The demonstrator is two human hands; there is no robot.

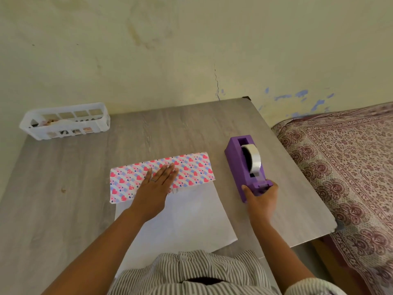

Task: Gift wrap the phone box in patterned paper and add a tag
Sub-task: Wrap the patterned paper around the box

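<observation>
A grey wood-grain table (70, 188) fills most of the room in front of the person, pushed against a stained cream wall (191, 50), with a bed in a maroon-printed cover (344, 167) just beside its right edge. On the table's near half lies the wrapping paper (182, 218), white side up, its far portion folded back toward the person so the heart pattern (191, 167) shows in pink, red and blue; the phone box must be under that fold, since only a sliver of something printed peeks out at the flap's edge and I cannot tell more. The left hand (155, 186) lies flat on the patterned flap, fingers straight and pressing it down, a ring on one finger. To the right stands a purple tape dispenser (244, 167) with a roll of clear tape (254, 160); the right hand (261, 196) curls round its near end at the cutter. A white plastic basket (63, 123) sits at the far left corner, with small items inside.
</observation>
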